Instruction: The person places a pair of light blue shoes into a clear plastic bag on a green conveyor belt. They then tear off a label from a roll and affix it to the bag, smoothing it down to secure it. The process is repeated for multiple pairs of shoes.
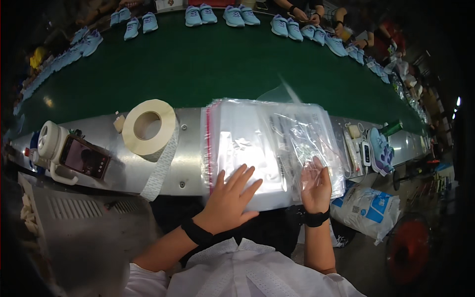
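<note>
Presently, the bags [240, 123] lie stacked mid-bench, overhanging the near edge of the bench [190, 166]. The left hand [227, 200] has its fingers spread over the stack's near left part. The right hand [316, 190] is at a loose bag [297, 133] by the stack's right edge; owing to glare on the film, whether its fingers pinch cannot be told. The tape [130, 131] sits left of the stack.

From our bag stack [262, 148], we have tape roll [168, 126] at nine, phone [85, 156] farther out; shoes [234, 17] at twelve, far edge of belt [213, 62]; footwear [380, 151] at three; sack [363, 208] at four.
</note>
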Demonstrator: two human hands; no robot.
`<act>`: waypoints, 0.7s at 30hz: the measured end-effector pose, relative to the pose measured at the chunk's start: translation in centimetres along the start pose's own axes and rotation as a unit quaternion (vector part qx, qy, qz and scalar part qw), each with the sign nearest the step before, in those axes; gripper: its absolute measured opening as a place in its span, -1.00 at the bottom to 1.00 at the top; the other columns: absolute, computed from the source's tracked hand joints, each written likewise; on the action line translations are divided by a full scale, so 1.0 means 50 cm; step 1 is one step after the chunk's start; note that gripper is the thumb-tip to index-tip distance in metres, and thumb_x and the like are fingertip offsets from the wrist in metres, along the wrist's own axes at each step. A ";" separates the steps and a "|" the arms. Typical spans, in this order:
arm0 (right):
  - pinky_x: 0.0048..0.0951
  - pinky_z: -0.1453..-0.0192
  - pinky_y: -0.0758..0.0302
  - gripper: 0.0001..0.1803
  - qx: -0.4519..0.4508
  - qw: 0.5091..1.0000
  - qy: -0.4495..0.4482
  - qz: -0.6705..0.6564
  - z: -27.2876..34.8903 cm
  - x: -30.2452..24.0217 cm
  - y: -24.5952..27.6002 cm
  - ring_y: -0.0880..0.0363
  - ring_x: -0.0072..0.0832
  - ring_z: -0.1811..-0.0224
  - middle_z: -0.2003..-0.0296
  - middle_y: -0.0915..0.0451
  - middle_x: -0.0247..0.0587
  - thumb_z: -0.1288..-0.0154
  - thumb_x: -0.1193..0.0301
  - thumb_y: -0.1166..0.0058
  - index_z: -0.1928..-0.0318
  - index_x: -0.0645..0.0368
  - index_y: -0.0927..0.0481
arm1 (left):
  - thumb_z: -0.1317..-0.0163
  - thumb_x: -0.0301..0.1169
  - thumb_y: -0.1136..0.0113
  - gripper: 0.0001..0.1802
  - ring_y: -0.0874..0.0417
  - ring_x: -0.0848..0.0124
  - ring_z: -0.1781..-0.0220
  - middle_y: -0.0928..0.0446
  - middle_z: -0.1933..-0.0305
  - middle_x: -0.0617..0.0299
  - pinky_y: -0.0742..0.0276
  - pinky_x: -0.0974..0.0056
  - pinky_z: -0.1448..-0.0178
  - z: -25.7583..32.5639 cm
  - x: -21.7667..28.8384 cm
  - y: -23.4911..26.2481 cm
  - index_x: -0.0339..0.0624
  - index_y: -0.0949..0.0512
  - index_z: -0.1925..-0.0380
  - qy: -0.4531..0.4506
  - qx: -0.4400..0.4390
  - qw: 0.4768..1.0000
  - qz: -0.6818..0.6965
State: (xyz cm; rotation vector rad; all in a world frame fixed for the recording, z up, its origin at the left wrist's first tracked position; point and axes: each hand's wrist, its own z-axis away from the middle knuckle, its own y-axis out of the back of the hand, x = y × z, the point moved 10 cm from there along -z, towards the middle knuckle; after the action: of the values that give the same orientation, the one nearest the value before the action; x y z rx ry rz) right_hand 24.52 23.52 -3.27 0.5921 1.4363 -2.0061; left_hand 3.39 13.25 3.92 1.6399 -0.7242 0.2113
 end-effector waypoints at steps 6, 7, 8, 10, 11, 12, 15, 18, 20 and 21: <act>-0.40 0.10 -0.46 -0.68 0.008 0.985 0.082 0.149 0.009 -0.092 0.112 -0.46 -0.43 0.14 0.13 -0.46 -0.24 -0.35 0.44 0.13 -0.06 0.31 -0.38 | 0.26 -0.15 -0.46 -0.05 -0.07 0.13 -0.44 -0.12 -0.39 0.02 0.01 -0.24 -0.35 0.006 0.004 -0.052 0.01 -0.28 -0.24 -0.029 -0.063 0.991 -0.116; -0.41 0.12 -0.46 -0.67 0.056 0.974 0.101 0.194 0.023 -0.111 0.125 -0.46 -0.44 0.15 0.13 -0.46 -0.24 -0.32 0.46 0.12 -0.06 0.32 -0.37 | 0.28 -0.17 -0.47 -0.04 -0.08 0.13 -0.44 -0.13 -0.38 0.03 -0.02 -0.25 -0.32 0.006 0.003 -0.050 0.01 -0.28 -0.25 -0.030 -0.061 0.990 -0.120; -0.42 0.14 -0.46 -0.66 0.103 0.958 0.121 0.238 0.041 -0.134 0.135 -0.46 -0.45 0.16 0.13 -0.46 -0.25 -0.30 0.48 0.10 -0.07 0.32 -0.36 | 0.29 -0.18 -0.47 -0.04 -0.08 0.13 -0.43 -0.13 -0.38 0.03 -0.03 -0.26 -0.31 0.009 0.008 -0.049 0.01 -0.29 -0.24 -0.026 -0.051 0.992 -0.115; -0.34 -0.11 -0.34 -0.52 0.183 0.863 0.280 0.379 0.096 -0.218 0.122 -0.39 -0.36 -0.06 0.02 -0.44 -0.14 -0.23 0.53 0.05 -0.18 0.30 -0.29 | 0.31 -0.19 -0.47 -0.04 -0.09 0.14 -0.43 -0.14 -0.37 0.03 -0.06 -0.27 -0.29 0.019 0.019 -0.049 0.00 -0.31 -0.23 -0.018 -0.031 0.994 -0.107; -0.30 -0.18 -0.28 -0.49 0.195 0.754 0.398 0.484 0.137 -0.252 0.084 -0.35 -0.32 -0.12 -0.02 -0.42 -0.11 -0.22 0.52 0.04 -0.21 0.28 -0.28 | 0.25 -0.21 -0.44 -0.11 -0.12 0.15 -0.42 -0.16 -0.36 0.04 -0.08 -0.27 -0.28 0.026 0.029 -0.058 0.01 -0.33 -0.21 -0.032 -0.026 0.992 -0.123; -0.25 -0.25 -0.22 -0.45 0.198 0.618 0.501 0.572 0.185 -0.262 0.033 -0.31 -0.28 -0.19 -0.07 -0.40 -0.08 -0.21 0.51 0.03 -0.24 0.27 -0.26 | 0.19 -0.24 -0.40 -0.17 -0.15 0.16 -0.40 -0.18 -0.35 0.05 -0.09 -0.28 -0.26 0.033 0.035 -0.073 0.02 -0.34 -0.20 -0.046 -0.019 0.989 -0.139; 0.02 -0.36 -0.01 -0.31 -0.071 0.392 0.457 0.795 0.196 -0.124 -0.141 -0.13 -0.09 -0.34 -0.26 -0.23 0.02 -0.15 0.39 -0.08 -0.29 0.24 -0.19 | 0.02 -0.34 -0.23 -0.39 -0.24 0.19 -0.35 -0.26 -0.31 0.09 -0.15 -0.28 -0.23 0.037 0.034 -0.091 0.04 -0.40 -0.15 -0.074 0.020 0.974 -0.215; 0.12 -0.33 -0.03 -0.24 -0.211 0.366 0.328 0.845 0.157 -0.016 -0.112 -0.10 -0.03 -0.35 -0.29 -0.19 0.02 -0.11 0.28 -0.15 -0.30 0.24 -0.17 | -0.11 -0.43 -0.06 -0.51 -0.31 0.22 -0.31 -0.31 -0.27 0.12 -0.20 -0.27 -0.20 0.033 0.037 -0.082 0.06 -0.44 -0.11 -0.089 0.050 0.968 -0.228; 0.14 -0.32 -0.04 -0.20 -0.242 0.397 0.297 0.834 0.142 0.008 -0.105 -0.09 -0.03 -0.36 -0.29 -0.19 0.02 -0.09 0.23 -0.18 -0.30 0.25 -0.17 | -0.13 -0.45 -0.01 -0.54 -0.33 0.22 -0.30 -0.33 -0.26 0.13 -0.22 -0.26 -0.19 0.024 0.035 -0.076 0.07 -0.45 -0.09 -0.088 0.075 0.968 -0.221; 0.13 -0.32 -0.05 -0.19 -0.247 0.403 0.299 0.829 0.151 0.012 -0.110 -0.09 -0.03 -0.36 -0.29 -0.19 0.01 -0.08 0.21 -0.19 -0.30 0.25 -0.17 | -0.12 -0.44 -0.01 -0.54 -0.32 0.22 -0.30 -0.33 -0.26 0.13 -0.22 -0.26 -0.19 0.022 0.035 -0.075 0.06 -0.45 -0.09 -0.091 0.089 0.968 -0.218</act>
State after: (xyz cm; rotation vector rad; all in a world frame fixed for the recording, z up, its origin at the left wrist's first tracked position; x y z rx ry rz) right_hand 20.19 17.54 2.47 1.5737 0.7035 0.3260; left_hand 6.60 11.77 1.48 1.9646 -0.4724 -0.1983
